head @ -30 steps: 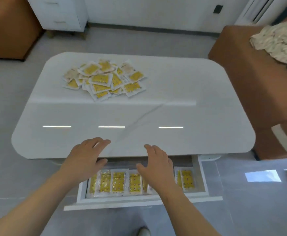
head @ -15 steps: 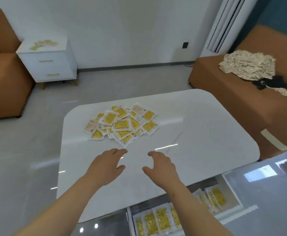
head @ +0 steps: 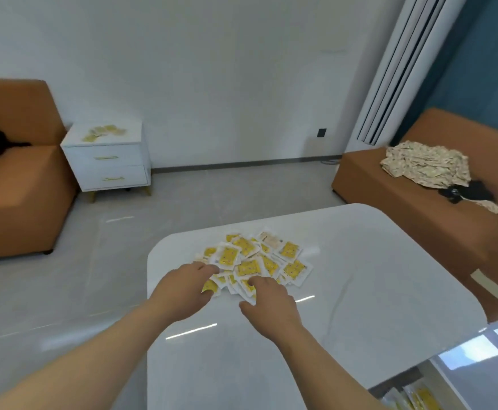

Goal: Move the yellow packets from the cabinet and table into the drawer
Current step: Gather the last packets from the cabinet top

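A pile of yellow packets [head: 256, 260] lies on the white table [head: 360, 291], towards its far left. My left hand [head: 187, 287] reaches onto the pile's near left edge, fingers spread over the packets. My right hand [head: 268, 300] touches the near edge beside it, with its fingertips on a packet and its thumb low. Neither hand has lifted a packet. More yellow packets [head: 104, 132] lie on top of the white cabinet [head: 108, 164] by the far wall. The open drawer [head: 410, 398] shows at the bottom right with packets inside.
An orange sofa [head: 14, 196] stands left of the cabinet. Another orange seat [head: 389, 202] on the right carries a heap of pale packets [head: 428, 164] and a black object [head: 463, 192]. Grey floor separates the table from the cabinet.
The view has tilted up and the drawer has slid almost out of sight. Both hands moved forward from the table's middle to the near edge of the packet pile.
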